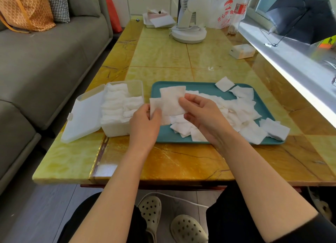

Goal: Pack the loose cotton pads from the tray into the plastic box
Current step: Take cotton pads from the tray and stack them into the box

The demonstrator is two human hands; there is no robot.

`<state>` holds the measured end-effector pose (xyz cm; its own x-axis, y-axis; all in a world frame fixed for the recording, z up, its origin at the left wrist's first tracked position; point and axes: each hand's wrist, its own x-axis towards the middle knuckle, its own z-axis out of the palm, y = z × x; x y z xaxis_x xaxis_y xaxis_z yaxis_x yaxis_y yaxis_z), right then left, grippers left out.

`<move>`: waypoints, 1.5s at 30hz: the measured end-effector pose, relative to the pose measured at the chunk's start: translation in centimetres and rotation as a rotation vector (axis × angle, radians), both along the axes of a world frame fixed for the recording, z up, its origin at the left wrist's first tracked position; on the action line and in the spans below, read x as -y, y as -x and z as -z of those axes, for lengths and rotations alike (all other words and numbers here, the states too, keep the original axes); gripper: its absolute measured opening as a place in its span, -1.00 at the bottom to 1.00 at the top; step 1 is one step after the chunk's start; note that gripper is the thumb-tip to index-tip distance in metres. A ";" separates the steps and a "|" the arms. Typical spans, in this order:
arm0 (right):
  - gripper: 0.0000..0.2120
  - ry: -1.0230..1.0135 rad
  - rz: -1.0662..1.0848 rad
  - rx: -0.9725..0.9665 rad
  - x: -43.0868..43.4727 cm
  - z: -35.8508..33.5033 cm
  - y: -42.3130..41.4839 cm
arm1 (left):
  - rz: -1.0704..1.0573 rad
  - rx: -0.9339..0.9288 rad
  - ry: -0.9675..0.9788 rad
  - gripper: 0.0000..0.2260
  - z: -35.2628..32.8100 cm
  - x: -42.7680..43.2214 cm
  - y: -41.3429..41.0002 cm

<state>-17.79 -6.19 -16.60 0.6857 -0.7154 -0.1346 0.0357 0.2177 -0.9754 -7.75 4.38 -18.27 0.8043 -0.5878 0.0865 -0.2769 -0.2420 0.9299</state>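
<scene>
A teal tray (205, 85) lies on the table with several loose white cotton pads (241, 113) heaped across it, some spilling over its right edge. Left of the tray stands a clear plastic box (134, 87) with its lid (83, 115) hinged open to the left; rows of pads fill much of it. My right hand (201, 115) pinches a square pad (171, 100) above the tray's left end. My left hand (145, 126) pinches a second pad (154, 104), which partly overlaps the first.
A white fan base (189, 34), a tissue holder (158, 20), a printed plastic bag (229, 11) and a small box (241, 51) stand at the table's far end. A grey sofa (45, 60) runs along the left, a window sill (291, 60) along the right.
</scene>
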 end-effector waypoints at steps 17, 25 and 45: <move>-0.91 0.390 0.067 -0.181 -0.9 1.4 -0.7 | 0.080 -0.216 0.099 -0.74 -0.7 0.6 1.0; -0.83 0.491 0.091 -0.244 -0.9 1.7 -0.7 | 0.172 -0.152 0.132 -0.95 -0.5 0.3 1.3; -0.72 1.061 0.318 -0.810 5.6 3.3 3.3 | 0.127 -0.147 0.119 -0.86 0.7 1.3 1.4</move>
<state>-21.09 -11.82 -19.92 0.4667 -0.8355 0.2901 -0.7111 -0.5495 -0.4386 -9.16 3.06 -19.00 0.7338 -0.6776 0.0485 -0.1576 -0.1003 0.9824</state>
